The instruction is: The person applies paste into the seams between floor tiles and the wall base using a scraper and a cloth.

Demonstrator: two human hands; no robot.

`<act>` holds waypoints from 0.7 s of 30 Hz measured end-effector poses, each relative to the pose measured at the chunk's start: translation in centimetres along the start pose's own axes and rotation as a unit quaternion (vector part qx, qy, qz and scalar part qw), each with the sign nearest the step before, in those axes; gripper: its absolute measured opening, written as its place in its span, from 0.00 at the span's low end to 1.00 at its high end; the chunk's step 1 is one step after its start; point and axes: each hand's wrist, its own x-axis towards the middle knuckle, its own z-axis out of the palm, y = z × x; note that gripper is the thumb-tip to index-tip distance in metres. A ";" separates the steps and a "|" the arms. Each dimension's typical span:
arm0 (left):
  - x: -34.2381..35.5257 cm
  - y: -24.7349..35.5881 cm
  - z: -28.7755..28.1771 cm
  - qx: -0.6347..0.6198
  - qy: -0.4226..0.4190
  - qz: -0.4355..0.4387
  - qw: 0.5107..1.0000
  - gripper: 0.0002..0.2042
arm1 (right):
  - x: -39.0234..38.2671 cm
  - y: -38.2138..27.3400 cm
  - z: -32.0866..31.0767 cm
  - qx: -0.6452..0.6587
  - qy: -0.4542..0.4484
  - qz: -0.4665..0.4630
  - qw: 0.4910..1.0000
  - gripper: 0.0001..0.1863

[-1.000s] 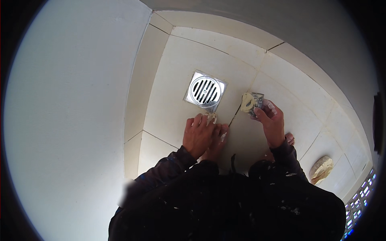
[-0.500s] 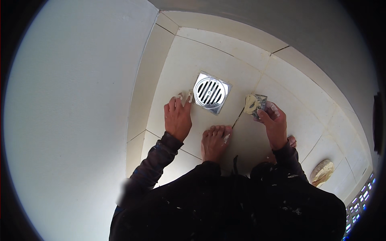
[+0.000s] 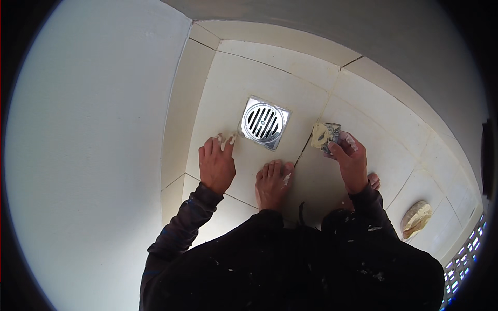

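Observation:
My right hand (image 3: 351, 163) grips a small grey, squarish scraper (image 3: 334, 136) with cream paste smeared over its face, right of the drain. My left hand (image 3: 217, 163) is at the floor left of the square steel drain cover (image 3: 264, 124), fingers apart, their tips smudged with pale paste. Below the drain, between my hands, is my bare foot (image 3: 272, 186) with a white smear. A dark grout line (image 3: 303, 150) runs beside it toward the scraper.
A tiled skirting (image 3: 181, 103) borders the floor beneath white and grey walls. At lower right rests a round pale container (image 3: 415, 217) with cream paste in it, near a perforated blue-and-white panel (image 3: 461, 259). My other foot (image 3: 373, 180) shows behind my right hand.
My left hand has moved leftward from below the drain to beside it, uncovering my foot, and has lowered slightly in the last half second. My right hand still holds the scraper.

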 end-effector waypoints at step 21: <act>1.2 -1.6 1.3 0.086 0.017 0.092 0.992 0.19 | -0.1 0.0 0.3 0.013 0.015 -0.013 1.000 0.15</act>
